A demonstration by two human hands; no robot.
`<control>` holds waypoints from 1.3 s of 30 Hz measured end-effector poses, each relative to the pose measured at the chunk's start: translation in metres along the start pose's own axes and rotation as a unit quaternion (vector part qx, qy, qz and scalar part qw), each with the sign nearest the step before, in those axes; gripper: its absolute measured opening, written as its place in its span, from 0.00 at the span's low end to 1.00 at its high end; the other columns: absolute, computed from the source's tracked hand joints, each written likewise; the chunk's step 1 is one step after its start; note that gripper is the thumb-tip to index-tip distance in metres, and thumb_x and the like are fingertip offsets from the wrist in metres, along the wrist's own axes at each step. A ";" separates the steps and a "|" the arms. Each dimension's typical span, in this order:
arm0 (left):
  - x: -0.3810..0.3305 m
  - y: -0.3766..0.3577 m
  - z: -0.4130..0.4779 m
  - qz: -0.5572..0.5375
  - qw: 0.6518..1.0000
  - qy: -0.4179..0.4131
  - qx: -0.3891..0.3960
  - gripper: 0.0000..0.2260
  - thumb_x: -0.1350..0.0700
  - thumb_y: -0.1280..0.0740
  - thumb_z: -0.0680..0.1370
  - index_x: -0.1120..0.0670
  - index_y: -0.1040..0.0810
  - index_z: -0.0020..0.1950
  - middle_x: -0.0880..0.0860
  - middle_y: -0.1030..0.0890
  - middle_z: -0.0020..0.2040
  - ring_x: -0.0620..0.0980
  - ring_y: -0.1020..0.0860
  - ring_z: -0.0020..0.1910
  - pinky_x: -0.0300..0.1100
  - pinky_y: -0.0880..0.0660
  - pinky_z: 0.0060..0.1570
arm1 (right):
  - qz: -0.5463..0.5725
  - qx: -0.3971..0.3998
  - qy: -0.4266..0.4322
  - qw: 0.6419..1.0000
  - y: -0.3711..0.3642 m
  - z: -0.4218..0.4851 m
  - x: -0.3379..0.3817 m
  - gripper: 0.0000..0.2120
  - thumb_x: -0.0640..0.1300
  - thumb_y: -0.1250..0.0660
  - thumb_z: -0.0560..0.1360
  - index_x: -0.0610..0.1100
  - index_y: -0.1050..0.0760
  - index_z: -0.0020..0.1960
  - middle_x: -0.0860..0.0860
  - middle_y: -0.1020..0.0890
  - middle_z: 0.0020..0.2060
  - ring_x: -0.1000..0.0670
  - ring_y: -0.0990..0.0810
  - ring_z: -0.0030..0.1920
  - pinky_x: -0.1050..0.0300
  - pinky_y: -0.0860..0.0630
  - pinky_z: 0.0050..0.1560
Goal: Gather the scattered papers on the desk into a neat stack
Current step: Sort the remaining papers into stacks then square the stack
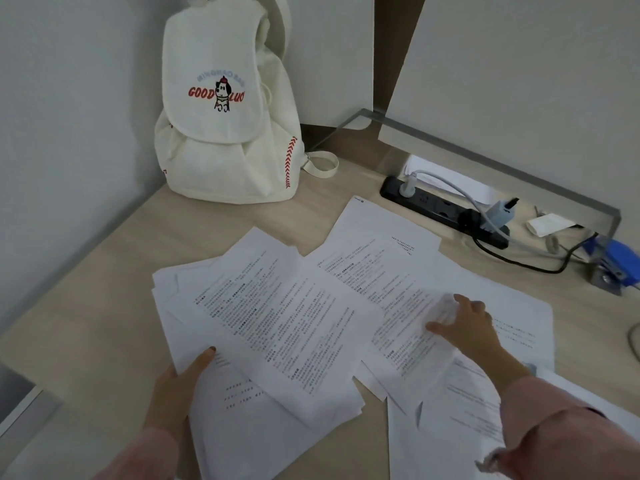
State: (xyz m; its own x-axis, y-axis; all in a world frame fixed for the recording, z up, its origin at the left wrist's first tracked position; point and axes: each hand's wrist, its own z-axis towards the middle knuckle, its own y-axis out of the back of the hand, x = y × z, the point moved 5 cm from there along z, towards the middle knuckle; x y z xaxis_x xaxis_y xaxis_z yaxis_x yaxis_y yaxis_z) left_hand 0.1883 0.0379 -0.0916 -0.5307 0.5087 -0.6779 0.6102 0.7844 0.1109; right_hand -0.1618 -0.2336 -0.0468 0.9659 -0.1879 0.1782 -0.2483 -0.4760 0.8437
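Observation:
Several white printed papers (294,317) lie fanned and overlapping across the light wooden desk (90,306). My left hand (180,386) grips the left edge of the overlapping pile, thumb on top and fingers hidden under the sheets. My right hand (464,327) rests on a sheet (408,306) at the right of the spread, its fingers blurred against the paper. More sheets (450,427) lie loose near the front edge under my right forearm.
A cream backpack (225,109) stands in the back left corner against the wall. A black power strip (446,211) with plugs and cables lies at the back right under a shelf. A blue stapler (616,265) sits at the far right.

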 end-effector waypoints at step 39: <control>-0.013 -0.021 0.014 -0.117 0.993 -0.001 -0.029 0.40 0.24 0.37 0.60 0.46 0.28 0.65 0.47 0.26 0.65 0.53 0.28 0.63 0.57 0.34 0.66 | 0.134 0.008 0.147 0.980 -0.050 -0.030 0.101 0.12 0.42 0.34 0.72 0.42 0.24 0.54 0.46 0.27 0.52 0.44 0.27 0.57 0.55 0.27 0.54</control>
State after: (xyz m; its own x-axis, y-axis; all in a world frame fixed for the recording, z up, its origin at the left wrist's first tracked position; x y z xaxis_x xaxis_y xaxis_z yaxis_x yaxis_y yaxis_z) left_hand 0.1909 0.0096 -0.0955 -0.6525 0.3084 -0.6922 0.4345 0.9006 -0.0083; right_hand -0.0499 -0.2033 -0.0558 0.8447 -0.0534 0.5326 -0.4948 -0.4575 0.7388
